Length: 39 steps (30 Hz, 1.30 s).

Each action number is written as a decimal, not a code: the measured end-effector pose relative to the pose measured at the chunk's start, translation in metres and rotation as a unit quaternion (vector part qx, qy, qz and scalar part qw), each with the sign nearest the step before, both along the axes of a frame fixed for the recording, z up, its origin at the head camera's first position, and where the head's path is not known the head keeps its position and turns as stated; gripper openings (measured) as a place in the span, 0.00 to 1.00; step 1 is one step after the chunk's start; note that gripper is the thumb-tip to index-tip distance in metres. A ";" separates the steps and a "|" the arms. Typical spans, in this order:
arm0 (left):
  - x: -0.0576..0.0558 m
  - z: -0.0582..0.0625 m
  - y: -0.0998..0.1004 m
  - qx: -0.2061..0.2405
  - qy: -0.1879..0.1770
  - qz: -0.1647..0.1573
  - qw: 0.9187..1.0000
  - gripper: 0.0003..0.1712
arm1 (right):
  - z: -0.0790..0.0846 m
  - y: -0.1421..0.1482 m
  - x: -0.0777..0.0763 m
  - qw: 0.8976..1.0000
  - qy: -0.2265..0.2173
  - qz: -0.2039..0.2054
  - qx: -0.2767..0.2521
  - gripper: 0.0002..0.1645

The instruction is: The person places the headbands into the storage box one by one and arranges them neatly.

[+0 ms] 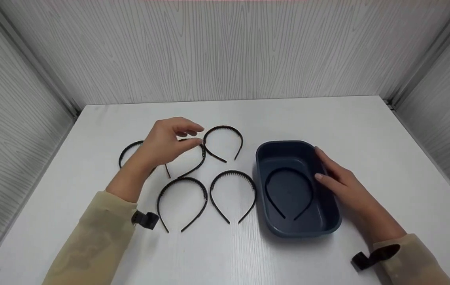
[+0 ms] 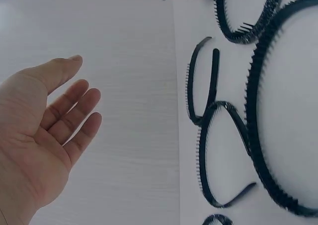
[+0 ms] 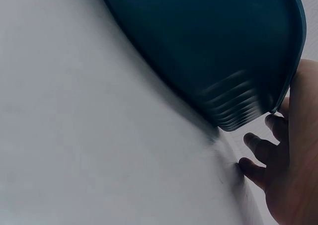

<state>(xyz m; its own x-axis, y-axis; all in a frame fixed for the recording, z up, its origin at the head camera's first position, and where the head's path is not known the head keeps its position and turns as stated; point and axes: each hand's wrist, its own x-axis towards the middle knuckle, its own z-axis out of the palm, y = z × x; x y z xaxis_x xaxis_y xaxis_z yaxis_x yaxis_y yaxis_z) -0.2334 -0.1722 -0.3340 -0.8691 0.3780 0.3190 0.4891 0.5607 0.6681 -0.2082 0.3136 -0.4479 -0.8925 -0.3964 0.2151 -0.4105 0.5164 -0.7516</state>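
Observation:
My left hand (image 1: pixel 169 138) hovers over the headbands at the back left, fingers loosely bent and thumb apart. Nothing lies between its fingers; the left wrist view shows the bare palm (image 2: pixel 35 140). Its fingertips come close to the left side of a black toothed headband (image 1: pixel 242 138). At the right, my right hand (image 1: pixel 341 184) grips the rim of a dark blue plastic tub (image 1: pixel 300 234), thumb over the edge and fingers outside. One black headband (image 1: pixel 311 190) lies inside the tub. In the right wrist view the tub's outer wall (image 3: pixel 198 46) shows beside the fingers.
Two headbands lie in front, one at left (image 1: pixel 183 179) and one (image 1: pixel 233 171) beside the tub. A farther headband (image 1: pixel 120 158) is partly hidden by my left arm, and another (image 1: pixel 193 170) lies under my hand. A grained panel (image 1: pixel 225 51) stands behind the white table (image 1: pixel 217 261).

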 end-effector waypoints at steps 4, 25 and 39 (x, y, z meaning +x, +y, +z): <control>0.000 -0.010 -0.029 0.005 -0.022 0.033 0.999 0.16 | 0.000 0.000 0.000 1.000 0.000 0.004 -0.006 0.40; 0.024 -0.058 -0.081 0.017 -0.111 0.051 0.992 0.15 | 0.001 -0.002 0.000 1.000 -0.005 0.001 -0.007 0.41; 0.017 -0.068 -0.042 -0.011 -0.152 -0.046 0.987 0.18 | 0.002 -0.002 0.000 1.000 -0.005 0.004 -0.006 0.40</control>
